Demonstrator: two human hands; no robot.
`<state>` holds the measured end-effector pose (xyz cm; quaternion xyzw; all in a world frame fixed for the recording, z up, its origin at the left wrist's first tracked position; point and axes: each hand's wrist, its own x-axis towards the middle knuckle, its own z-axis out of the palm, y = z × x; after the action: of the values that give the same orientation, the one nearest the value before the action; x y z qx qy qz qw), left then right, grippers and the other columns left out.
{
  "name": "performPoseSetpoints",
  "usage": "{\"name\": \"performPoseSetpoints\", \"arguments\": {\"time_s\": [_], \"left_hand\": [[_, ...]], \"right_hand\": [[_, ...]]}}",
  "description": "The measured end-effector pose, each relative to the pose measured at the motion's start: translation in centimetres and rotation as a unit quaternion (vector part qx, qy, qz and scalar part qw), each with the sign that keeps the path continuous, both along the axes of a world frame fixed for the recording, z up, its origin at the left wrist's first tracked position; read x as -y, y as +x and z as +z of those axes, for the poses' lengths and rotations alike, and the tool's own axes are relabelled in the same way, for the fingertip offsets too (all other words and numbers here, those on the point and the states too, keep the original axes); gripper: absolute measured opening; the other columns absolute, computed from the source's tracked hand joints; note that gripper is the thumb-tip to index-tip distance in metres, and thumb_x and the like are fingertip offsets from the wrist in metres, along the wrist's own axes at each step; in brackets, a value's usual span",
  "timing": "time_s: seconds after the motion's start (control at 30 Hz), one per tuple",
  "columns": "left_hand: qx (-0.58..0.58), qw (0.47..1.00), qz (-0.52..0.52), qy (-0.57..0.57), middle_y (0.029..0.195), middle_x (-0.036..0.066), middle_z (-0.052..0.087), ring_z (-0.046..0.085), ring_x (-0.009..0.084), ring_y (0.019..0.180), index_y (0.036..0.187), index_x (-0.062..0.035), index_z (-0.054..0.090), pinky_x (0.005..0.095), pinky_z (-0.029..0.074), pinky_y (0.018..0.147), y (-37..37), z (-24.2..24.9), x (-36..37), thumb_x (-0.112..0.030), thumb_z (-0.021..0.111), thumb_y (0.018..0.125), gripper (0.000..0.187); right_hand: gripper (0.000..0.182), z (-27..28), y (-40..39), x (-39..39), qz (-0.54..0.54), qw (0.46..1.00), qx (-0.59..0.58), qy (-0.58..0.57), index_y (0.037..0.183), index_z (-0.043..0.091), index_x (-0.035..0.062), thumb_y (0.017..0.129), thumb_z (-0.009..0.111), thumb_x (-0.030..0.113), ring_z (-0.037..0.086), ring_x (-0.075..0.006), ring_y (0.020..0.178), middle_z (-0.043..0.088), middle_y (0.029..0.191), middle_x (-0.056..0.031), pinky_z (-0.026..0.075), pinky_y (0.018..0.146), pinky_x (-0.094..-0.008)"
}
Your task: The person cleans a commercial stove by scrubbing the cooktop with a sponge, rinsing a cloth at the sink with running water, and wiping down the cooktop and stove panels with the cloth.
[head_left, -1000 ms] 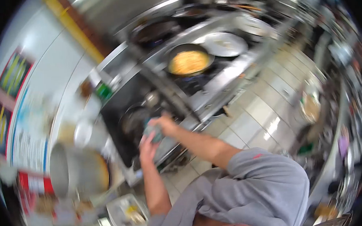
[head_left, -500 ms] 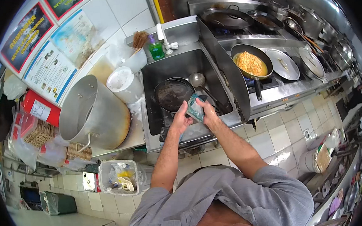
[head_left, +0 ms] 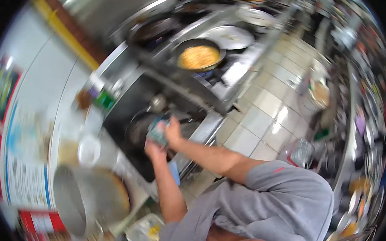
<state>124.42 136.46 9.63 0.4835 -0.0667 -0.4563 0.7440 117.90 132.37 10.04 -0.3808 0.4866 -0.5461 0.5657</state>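
Observation:
My left hand (head_left: 154,150) and my right hand (head_left: 173,133) are closed together on a green scouring pad (head_left: 157,131), held above the sink (head_left: 118,120). Motion blur softens its outline. Beneath my hands a dark frying pan (head_left: 133,128) lies in the basin, partly covered by them. A metal ladle (head_left: 158,103) rests in the sink beside that pan, its bowl toward the back.
On the stove right of the sink, a black pan (head_left: 217,76) holds yellow-orange food (head_left: 199,57). Metal lids (head_left: 230,38) lie beyond it. A large stockpot (head_left: 71,200), a white tub (head_left: 89,151) and a green soap bottle (head_left: 105,100) stand left of the sink.
My head view has turned to the right, so the sink and stove appear shifted left and tilted. Both hands stay together on the scouring pad above the sink.

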Motion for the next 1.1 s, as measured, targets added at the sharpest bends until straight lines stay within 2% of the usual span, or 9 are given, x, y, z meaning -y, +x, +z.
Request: {"name": "performPoseSetpoints", "arguments": {"time_s": [0.1, 0.2, 0.4, 0.5, 0.6, 0.67, 0.8, 0.87, 1.1], "left_hand": [[-0.131, 0.988, -0.065, -0.047, 0.124, 0.020, 0.048, 0.047, 0.0332, 0.114, 0.122, 0.0055, 0.045, 0.0456, 0.035, 0.100, 0.7, -0.7, 0.0, -0.019, 0.034, 0.088, 0.043], [0.081, 0.992, -0.089, -0.038, 0.119, 0.019, 0.052, 0.051, 0.0335, 0.110, 0.118, 0.0063, 0.049, 0.0431, 0.040, 0.096, 1.1, -1.0, -0.5, -0.019, 0.036, 0.087, 0.042], [-0.050, 0.991, -0.116, -0.050, 0.114, 0.016, 0.056, 0.056, 0.0302, 0.102, 0.116, -0.0002, 0.052, 0.0414, 0.046, 0.087, 4.3, -2.6, 0.3, -0.021, 0.034, 0.088, 0.039], [0.086, 0.985, -0.015, 0.149, 0.099, 0.014, 0.061, 0.059, 0.0278, 0.085, 0.105, -0.0022, 0.056, 0.0369, 0.047, 0.076, 7.6, -4.9, -0.8, -0.023, 0.038, 0.091, 0.031], [0.320, 0.906, 0.058, 0.272, 0.090, 0.017, 0.059, 0.055, 0.0261, 0.076, 0.091, 0.0015, 0.049, 0.0401, 0.045, 0.067, 9.3, -2.7, -2.5, -0.027, 0.044, 0.092, 0.029], [0.615, 0.750, 0.191, 0.149, 0.088, 0.022, 0.058, 0.056, 0.0303, 0.076, 0.096, 0.0044, 0.048, 0.0418, 0.045, 0.068, 13.4, -2.5, -2.1, -0.030, 0.040, 0.095, 0.035], [0.712, 0.620, 0.298, 0.139, 0.089, 0.021, 0.057, 0.056, 0.0397, 0.086, 0.099, 0.0033, 0.049, 0.0479, 0.045, 0.072, 18.0, 8.7, -3.2, -0.027, 0.039, 0.093, 0.033], [0.757, 0.473, 0.310, 0.327, 0.091, 0.020, 0.057, 0.058, 0.0363, 0.087, 0.099, 0.0025, 0.049, 0.0480, 0.046, 0.069, 23.1, 9.6, -3.2, -0.024, 0.041, 0.091, 0.029], [0.707, 0.420, 0.199, 0.533, 0.079, 0.013, 0.056, 0.058, 0.0247, 0.069, 0.092, -0.0007, 0.052, 0.0387, 0.048, 0.060, 22.9, 12.3, -3.7, -0.012, 0.046, 0.084, 0.015]], "right_hand": [[0.030, -0.3, 0.8, -0.7, -0.029, 0.997, 0.063, 0.032, 0.100, 0.052, -0.0017, 0.075, 0.065, 0.007, 0.055, -0.0181, 0.078, 0.060, 0.087, -0.0124, 0.048, 0.069, -0.0349], [0.036, -2.8, 2.3, -0.4, -0.029, 0.998, 0.061, -0.019, 0.106, 0.049, -0.0038, 0.077, 0.064, 0.010, 0.054, -0.0170, 0.080, 0.059, 0.085, -0.0115, 0.046, 0.073, -0.0316], [0.040, 0.5, 1.1, -1.8, -0.058, 0.983, -0.070, -0.162, 0.112, 0.048, -0.0019, 0.080, 0.062, 0.016, 0.054, -0.0278, 0.096, 0.054, 0.101, -0.0192, 0.042, 0.084, -0.0358], [0.040, 2.7, -1.2, -0.9, -0.036, 0.965, -0.079, -0.248, 0.111, 0.048, -0.0003, 0.080, 0.062, 0.020, 0.050, -0.0355, 0.099, 0.049, 0.103, -0.0194, 0.040, 0.086, -0.0367], [0.047, 2.6, -3.1, 2.5, -0.006, 0.955, -0.109, -0.275, 0.115, 0.045, -0.0025, 0.078, 0.064, 0.018, 0.049, -0.0340, 0.103, 0.050, 0.106, -0.0194, 0.039, 0.089, -0.0363], [0.052, 0.1, -3.1, 2.7, 0.039, 0.964, -0.114, -0.239, 0.119, 0.041, -0.0040, 0.077, 0.065, 0.017, 0.048, -0.0331, 0.106, 0.049, 0.111, -0.0202, 0.037, 0.092, -0.0355], [0.071, -4.7, -5.7, 2.2, 0.225, 0.959, -0.140, -0.097, 0.129, 0.029, -0.0072, 0.070, 0.063, 0.010, 0.040, -0.0321, 0.120, 0.042, 0.126, -0.0238, 0.032, 0.100, -0.0345], [0.073, -4.3, -7.5, 0.7, 0.244, 0.953, -0.155, -0.089, 0.131, 0.026, -0.0049, 0.069, 0.062, 0.005, 0.039, -0.0322, 0.122, 0.042, 0.127, -0.0244, 0.032, 0.101, -0.0341], [0.075, -0.3, -13.5, 0.0, 0.364, 0.889, -0.204, -0.191, 0.131, 0.030, 0.0033, 0.065, 0.066, 0.007, 0.045, -0.0331, 0.115, 0.049, 0.119, -0.0230, 0.036, 0.096, -0.0380]]}}
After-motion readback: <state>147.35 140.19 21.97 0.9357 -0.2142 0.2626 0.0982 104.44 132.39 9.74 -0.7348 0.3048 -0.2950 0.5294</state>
